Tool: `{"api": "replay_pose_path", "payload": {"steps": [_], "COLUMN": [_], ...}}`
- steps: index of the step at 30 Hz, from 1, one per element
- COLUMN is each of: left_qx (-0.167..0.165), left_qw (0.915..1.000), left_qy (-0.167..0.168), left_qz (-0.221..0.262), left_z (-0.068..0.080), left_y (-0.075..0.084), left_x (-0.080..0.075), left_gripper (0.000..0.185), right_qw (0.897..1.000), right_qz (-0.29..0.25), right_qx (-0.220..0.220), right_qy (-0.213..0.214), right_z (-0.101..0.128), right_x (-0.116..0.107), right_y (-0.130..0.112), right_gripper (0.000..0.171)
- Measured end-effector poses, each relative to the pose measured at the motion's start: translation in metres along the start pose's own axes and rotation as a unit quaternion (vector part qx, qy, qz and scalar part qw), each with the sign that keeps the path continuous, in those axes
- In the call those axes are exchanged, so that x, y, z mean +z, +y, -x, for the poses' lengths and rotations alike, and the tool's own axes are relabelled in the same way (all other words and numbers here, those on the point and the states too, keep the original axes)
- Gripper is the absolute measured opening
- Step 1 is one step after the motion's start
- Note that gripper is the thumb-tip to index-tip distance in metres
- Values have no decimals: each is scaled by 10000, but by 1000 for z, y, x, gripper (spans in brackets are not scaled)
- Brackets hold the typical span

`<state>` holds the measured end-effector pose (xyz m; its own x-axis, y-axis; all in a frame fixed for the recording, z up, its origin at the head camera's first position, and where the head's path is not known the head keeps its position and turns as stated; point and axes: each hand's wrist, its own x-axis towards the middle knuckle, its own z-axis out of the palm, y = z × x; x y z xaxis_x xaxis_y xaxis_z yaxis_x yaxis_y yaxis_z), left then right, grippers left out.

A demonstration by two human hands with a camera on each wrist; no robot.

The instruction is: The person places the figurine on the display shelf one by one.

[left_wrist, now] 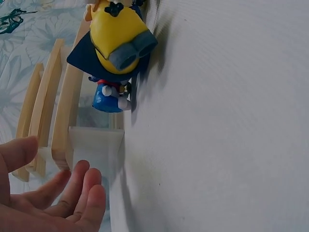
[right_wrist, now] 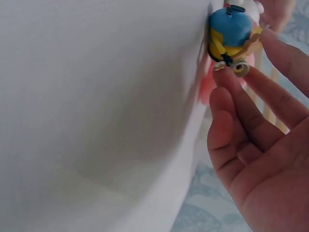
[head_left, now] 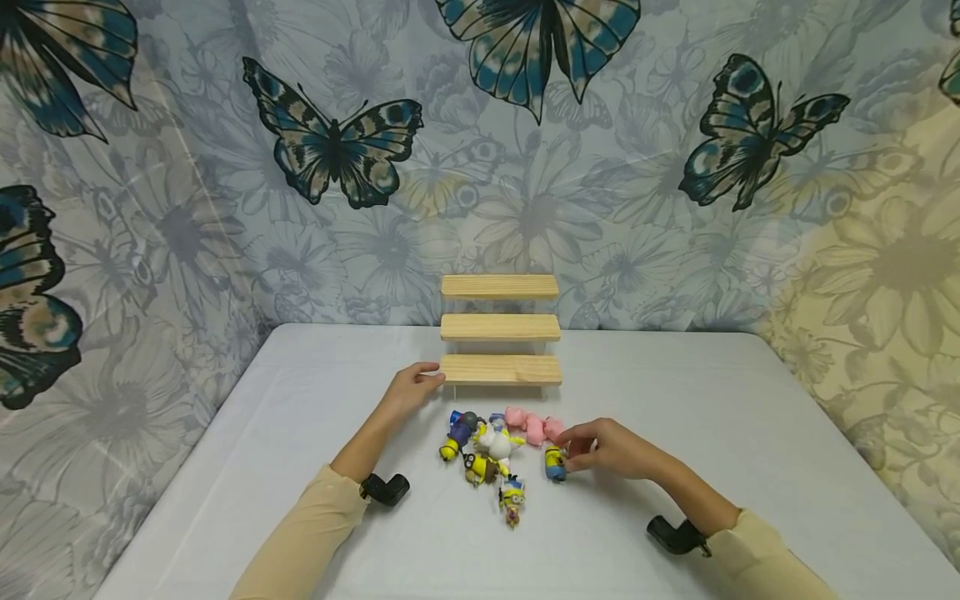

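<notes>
My right hand (head_left: 618, 450) pinches a yellow-and-blue Minion figurine (head_left: 555, 463) between thumb and fingertips, low over the table. In the right wrist view the figurine (right_wrist: 231, 31) shows its blue lower body and goggle. At the left end of the lowest wooden shelf board (head_left: 501, 369) is my left hand (head_left: 408, 387). Its fingers are fairly straight beside the board's end in the left wrist view; whether they touch it is hard to tell. Pink figurines (head_left: 534, 428) lie just left of my right fingertips.
A three-tier wooden stand with clear supports (left_wrist: 96, 140) stands near the table's back. In front of it lie a dark-caped Minion (head_left: 457, 437), a white figurine (head_left: 495, 442), a brown-and-yellow Minion (head_left: 480, 469) and another small Minion (head_left: 512, 500). A butterfly-print cloth (head_left: 360, 250) hangs behind.
</notes>
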<state>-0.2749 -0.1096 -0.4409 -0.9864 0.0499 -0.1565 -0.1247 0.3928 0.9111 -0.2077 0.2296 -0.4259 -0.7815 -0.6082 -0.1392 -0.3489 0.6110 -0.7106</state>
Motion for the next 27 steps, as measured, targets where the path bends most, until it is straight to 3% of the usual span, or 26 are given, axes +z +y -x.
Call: {"api": "replay_pose_path", "payload": {"steps": [6,16,27], "left_qx": [-117,-186,-389], "left_qw": [9999,9986,9977], "left_qy": [53,157,201], "left_qz": [69,469,514], "left_z": [-1,-5,-5], "left_y": [2,2,3], "left_x": [2,3,3], "left_gripper": [44,37,37], "right_qw": [10000,9972,9960], "right_qz": [37,656,729], "right_qx": [-15,50,-120], "right_qy": [82,343,507], "right_z": [-3,-8,-11], "right_x": [7,15,23], "right_y": [-4,-6,-9], "right_gripper": [35,28,24]}}
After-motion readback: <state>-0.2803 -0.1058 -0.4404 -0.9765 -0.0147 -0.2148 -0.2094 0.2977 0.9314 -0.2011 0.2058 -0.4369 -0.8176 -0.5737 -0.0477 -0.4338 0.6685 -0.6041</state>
